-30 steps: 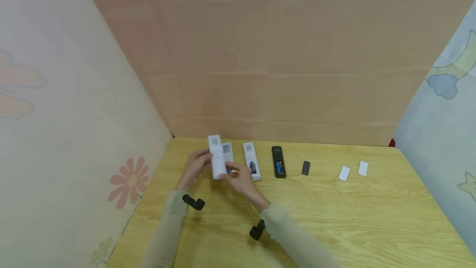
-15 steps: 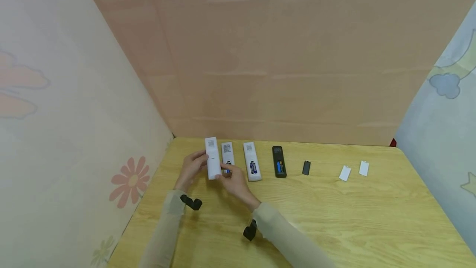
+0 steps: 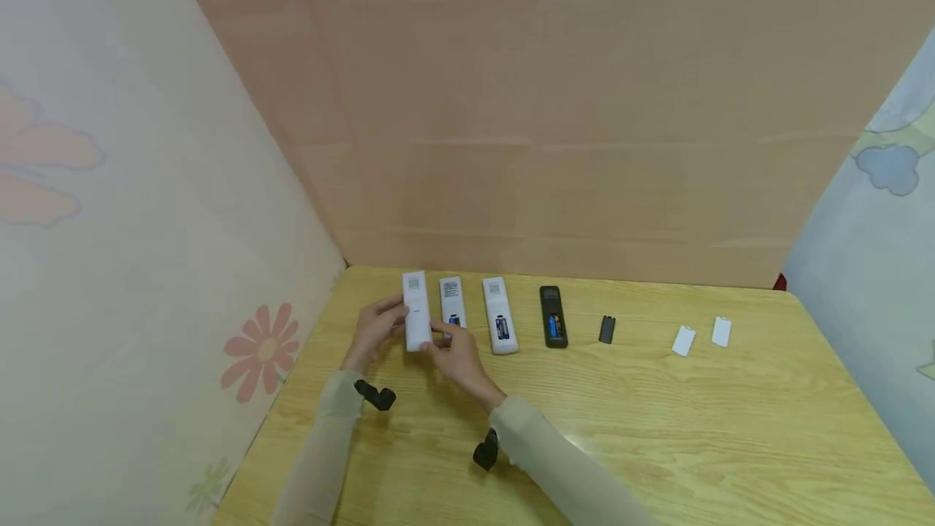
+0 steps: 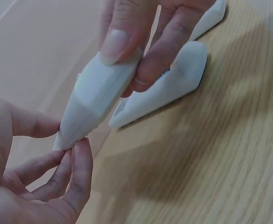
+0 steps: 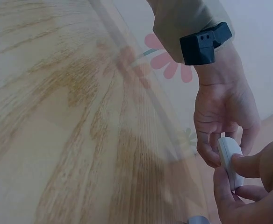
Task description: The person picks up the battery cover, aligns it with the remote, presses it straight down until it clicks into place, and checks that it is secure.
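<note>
Both hands hold a white remote control (image 3: 416,311) above the left part of the table, its back facing up and its battery cover on. My left hand (image 3: 376,333) grips its left side with thumb and fingers, as the left wrist view also shows. At the lower right end, my right hand (image 3: 458,357) pinches the remote, thumb on the back. Just right of it lies a second white remote (image 3: 451,299), partly hidden by the right hand, with batteries showing. Beyond that are another white remote (image 3: 500,311) and a black remote (image 3: 553,311), both with uncovered batteries.
A small black battery cover (image 3: 607,329) lies right of the black remote. Farther right are two white battery covers (image 3: 683,341). The wooden table (image 3: 694,437) meets a patterned wall (image 3: 183,266) on the left and a brown backdrop (image 3: 555,185) behind.
Over the last second both hands have shifted slightly left with the held remote, uncovering more of the second white remote. The view has shifted a little.
</note>
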### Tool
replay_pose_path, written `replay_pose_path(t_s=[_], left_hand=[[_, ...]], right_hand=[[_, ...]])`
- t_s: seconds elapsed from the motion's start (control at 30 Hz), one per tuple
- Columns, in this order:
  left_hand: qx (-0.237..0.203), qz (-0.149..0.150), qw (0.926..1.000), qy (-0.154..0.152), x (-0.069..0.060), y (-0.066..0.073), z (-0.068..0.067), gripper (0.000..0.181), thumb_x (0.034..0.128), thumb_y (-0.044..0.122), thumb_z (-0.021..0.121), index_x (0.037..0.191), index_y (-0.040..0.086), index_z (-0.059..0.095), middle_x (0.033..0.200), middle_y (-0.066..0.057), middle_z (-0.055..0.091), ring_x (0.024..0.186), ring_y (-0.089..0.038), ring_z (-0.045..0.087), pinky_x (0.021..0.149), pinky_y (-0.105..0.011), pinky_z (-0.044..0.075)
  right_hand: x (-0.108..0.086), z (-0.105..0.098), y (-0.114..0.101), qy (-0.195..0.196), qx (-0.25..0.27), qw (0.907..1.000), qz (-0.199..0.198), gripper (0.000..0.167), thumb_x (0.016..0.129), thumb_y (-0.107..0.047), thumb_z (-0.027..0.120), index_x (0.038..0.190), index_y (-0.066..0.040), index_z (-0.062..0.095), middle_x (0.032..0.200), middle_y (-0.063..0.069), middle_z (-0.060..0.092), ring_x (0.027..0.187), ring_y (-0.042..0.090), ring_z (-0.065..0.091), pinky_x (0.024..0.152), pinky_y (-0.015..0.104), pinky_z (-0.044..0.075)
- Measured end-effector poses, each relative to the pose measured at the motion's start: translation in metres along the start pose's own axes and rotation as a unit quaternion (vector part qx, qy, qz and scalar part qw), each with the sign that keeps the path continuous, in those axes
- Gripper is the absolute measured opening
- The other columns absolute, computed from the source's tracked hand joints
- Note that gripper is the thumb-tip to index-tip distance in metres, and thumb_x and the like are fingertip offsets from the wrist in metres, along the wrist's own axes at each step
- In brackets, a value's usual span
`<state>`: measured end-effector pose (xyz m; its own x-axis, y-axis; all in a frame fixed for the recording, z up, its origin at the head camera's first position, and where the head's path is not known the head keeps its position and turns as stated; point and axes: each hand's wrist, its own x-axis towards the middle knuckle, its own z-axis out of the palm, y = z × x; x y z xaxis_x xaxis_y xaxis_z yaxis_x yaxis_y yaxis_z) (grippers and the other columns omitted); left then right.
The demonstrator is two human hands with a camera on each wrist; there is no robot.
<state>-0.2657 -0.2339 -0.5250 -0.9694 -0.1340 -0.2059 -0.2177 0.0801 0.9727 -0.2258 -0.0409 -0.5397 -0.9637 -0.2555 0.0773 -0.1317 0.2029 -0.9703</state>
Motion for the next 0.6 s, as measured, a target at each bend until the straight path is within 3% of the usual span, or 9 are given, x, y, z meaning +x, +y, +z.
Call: replay_pose_path(t_s=[0.37, 0.6], left_hand=[[0.018, -0.011, 0.9997, 0.008, 0.009, -0.016, -0.005, 0.047, 0.1055, 0.017, 0.067, 0.146, -0.006, 0.060, 0.146, -0.029, 0.061, 0.125, -0.033, 0.068, 0.104, -0.042, 0.059], [0.043, -0.013, 0.9987, 0.022, 0.013, -0.023, -0.007, 0.043, 0.1043, 0.016, 0.068, 0.141, -0.005, 0.065, 0.141, -0.027, 0.065, 0.105, -0.020, 0.071, 0.089, -0.028, 0.061]], right_hand=[[0.007, 0.012, 0.012, 0.005, -0.021, 0.9998, -0.003, 0.039, 0.099, -0.006, 0.076, 0.137, 0.003, 0.069, 0.136, 0.023, 0.070, 0.106, 0.029, 0.078, 0.081, 0.029, 0.064], [0.007, 0.018, 0.017, 0.014, -0.044, 0.9988, -0.011, 0.038, 0.097, -0.003, 0.077, 0.134, 0.003, 0.071, 0.137, 0.022, 0.070, 0.114, 0.030, 0.075, 0.086, 0.031, 0.064]])
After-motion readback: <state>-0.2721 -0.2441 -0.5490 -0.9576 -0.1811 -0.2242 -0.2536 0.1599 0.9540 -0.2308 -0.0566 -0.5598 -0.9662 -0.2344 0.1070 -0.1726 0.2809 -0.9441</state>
